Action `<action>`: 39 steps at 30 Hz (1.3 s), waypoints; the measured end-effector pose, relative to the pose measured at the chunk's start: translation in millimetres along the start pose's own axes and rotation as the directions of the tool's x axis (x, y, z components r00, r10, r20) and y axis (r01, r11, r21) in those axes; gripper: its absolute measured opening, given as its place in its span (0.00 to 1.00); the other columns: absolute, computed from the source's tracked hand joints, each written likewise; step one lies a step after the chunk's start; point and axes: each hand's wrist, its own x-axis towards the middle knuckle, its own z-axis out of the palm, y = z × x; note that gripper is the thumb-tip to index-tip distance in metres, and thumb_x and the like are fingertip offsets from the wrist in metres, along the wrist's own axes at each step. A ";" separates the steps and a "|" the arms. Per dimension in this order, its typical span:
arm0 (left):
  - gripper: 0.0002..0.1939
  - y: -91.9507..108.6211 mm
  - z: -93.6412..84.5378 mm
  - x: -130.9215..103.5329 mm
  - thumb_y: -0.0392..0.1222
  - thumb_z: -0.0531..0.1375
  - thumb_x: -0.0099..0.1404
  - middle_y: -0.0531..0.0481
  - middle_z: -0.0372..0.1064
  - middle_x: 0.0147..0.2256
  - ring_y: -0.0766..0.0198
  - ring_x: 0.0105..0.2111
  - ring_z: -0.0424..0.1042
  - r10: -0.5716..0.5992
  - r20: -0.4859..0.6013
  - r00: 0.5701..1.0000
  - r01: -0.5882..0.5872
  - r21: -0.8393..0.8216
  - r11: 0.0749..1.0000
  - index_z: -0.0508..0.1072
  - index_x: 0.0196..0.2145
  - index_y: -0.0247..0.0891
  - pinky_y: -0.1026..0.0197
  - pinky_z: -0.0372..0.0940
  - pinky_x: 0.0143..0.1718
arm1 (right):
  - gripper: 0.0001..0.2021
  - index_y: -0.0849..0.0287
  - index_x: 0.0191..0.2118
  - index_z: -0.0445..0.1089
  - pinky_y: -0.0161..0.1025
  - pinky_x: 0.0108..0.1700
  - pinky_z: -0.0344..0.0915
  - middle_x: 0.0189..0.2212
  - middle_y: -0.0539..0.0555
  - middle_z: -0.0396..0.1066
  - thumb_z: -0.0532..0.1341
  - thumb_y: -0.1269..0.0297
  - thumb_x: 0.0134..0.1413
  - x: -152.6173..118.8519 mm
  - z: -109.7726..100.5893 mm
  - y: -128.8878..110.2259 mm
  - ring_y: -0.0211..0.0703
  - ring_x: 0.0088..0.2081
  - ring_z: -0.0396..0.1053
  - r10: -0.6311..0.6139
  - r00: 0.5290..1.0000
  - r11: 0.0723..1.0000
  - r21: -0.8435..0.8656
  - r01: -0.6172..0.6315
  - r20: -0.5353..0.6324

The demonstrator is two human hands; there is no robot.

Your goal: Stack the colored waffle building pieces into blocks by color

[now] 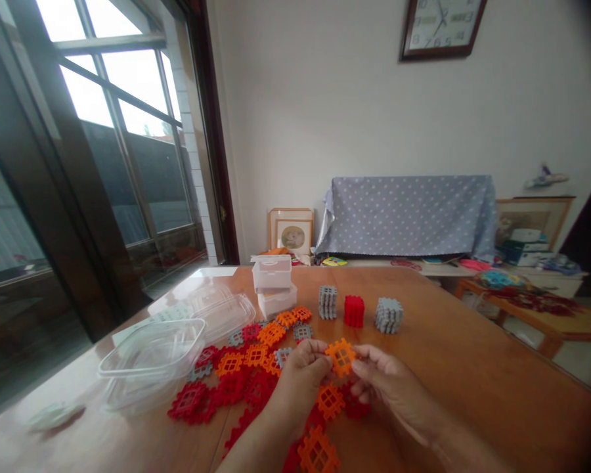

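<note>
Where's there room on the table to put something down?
There's bare table right of the rightmost grey stack and behind the red stack. It's crowded between the clear tubs and left hand: coloured pieces lie there.

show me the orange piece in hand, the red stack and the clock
Orange piece (342, 357): head view, central lattice.
Red stack (354, 312): head view, front side.
Clock (442, 26): head view, dial.

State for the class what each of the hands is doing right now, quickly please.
Left hand: closed, pinching the left edge of an orange interlocking tile.
Right hand: closed, holding the same tile's right edge.
</note>
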 end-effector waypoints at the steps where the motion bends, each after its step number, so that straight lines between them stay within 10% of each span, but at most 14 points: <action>1: 0.15 0.0 -1.1 0.7 0.45 0.67 0.56 0.54 0.70 0.30 0.69 0.27 0.68 -0.014 0.002 1.000 0.014 -0.005 1.000 0.70 0.38 0.37 0.64 0.60 0.33 | 0.26 0.54 0.58 0.66 0.39 0.38 0.69 0.45 0.55 0.73 0.66 0.51 0.57 0.1 -2.3 0.7 0.41 0.37 0.72 -0.032 0.999 0.998 -0.062 0.032 0.009; 5: 0.13 -3.1 -4.6 3.9 0.43 0.65 0.56 0.54 0.70 0.28 0.69 0.26 0.67 -0.053 0.030 0.998 0.053 0.011 0.999 0.71 0.38 0.36 0.64 0.59 0.31 | 0.37 0.48 0.68 0.54 0.45 0.49 0.69 0.57 0.57 0.66 0.68 0.55 0.55 -0.7 -8.8 2.3 0.45 0.45 0.71 -0.150 0.988 0.929 -0.338 0.154 0.037; 14: 0.13 -6.3 -3.1 4.3 0.43 0.65 0.55 0.53 0.69 0.27 0.69 0.25 0.66 -0.101 0.064 0.993 0.103 -0.014 0.995 0.71 0.37 0.35 0.65 0.58 0.30 | 0.26 0.52 0.58 0.68 0.43 0.47 0.70 0.53 0.57 0.70 0.67 0.60 0.52 2.4 -13.7 -1.2 0.51 0.49 0.70 -0.269 0.962 0.737 -0.633 0.238 0.048; 22: 0.12 -4.2 -11.2 10.3 0.45 0.63 0.59 0.50 0.73 0.32 0.66 0.30 0.70 0.034 -0.009 0.999 -0.032 0.185 0.982 0.70 0.39 0.36 0.63 0.61 0.36 | 0.27 0.55 0.57 0.70 0.50 0.62 0.60 0.58 0.60 0.67 0.65 0.51 0.54 25.7 -67.6 11.0 0.56 0.59 0.65 -0.384 0.917 0.576 -0.803 0.150 -0.105; 39: 0.07 -12.9 -23.3 18.6 0.43 0.59 0.61 0.56 0.64 0.25 0.68 0.25 0.61 0.130 0.011 0.991 -0.123 0.419 0.899 0.71 0.35 0.37 0.65 0.54 0.27 | 0.33 0.53 0.58 0.73 0.57 0.67 0.50 0.67 0.61 0.59 0.66 0.40 0.49 38.9 -93.4 37.7 0.62 0.69 0.50 -0.194 0.976 0.376 -0.926 -0.016 -0.095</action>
